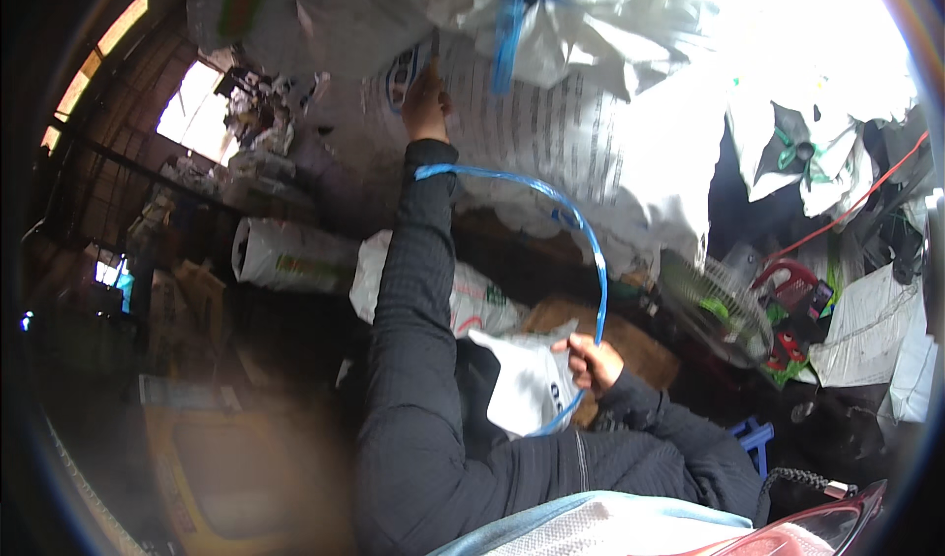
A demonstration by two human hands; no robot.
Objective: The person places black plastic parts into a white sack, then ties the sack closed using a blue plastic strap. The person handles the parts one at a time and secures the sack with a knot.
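My left arm stretches up to a large white sack (532, 133) with rows of print. My left hand (426, 108) is closed against its front, and a thin dark piece shows at the fingertips; I cannot make out what it is. My right hand (594, 364), lower and close to my body, is closed around a blue plastic twine (581, 221). The twine arches from my left sleeve cuff to the right hand, and its tail hangs below. Above the sack's front, blue twine (509, 39) ties a gathered white sack mouth (591, 25).
A fan (719, 310) with a round guard stands at right, beside a red basket (787, 285). White bags (492, 305) lie below the big sack, one bag (527, 384) near my right hand. A rolled white sack (295, 254) lies left. A yellowish framed object (246, 467) is lower left.
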